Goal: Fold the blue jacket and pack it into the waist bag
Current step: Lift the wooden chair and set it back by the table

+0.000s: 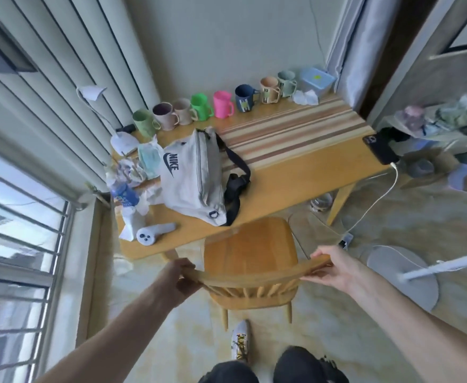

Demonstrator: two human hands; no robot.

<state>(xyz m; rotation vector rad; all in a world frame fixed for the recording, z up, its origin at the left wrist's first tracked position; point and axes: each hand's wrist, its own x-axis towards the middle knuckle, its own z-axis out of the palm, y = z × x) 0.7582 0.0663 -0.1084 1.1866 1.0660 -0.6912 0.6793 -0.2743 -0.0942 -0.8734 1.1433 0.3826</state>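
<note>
A person stands behind a wooden chair [247,252], both hands gripping its curved top rail: the left hand [178,277] closed around the rail's left end, the right hand [330,268] wrapped over the right end. A white waist bag [192,176] with a black strap lies on the wooden table [296,175] ahead, beside a row of mugs [199,107]; the blue jacket cannot be made out

Wooden table [296,172]: waist bag [191,178], mugs [222,104], phone [380,149], controller [155,234]
</note>
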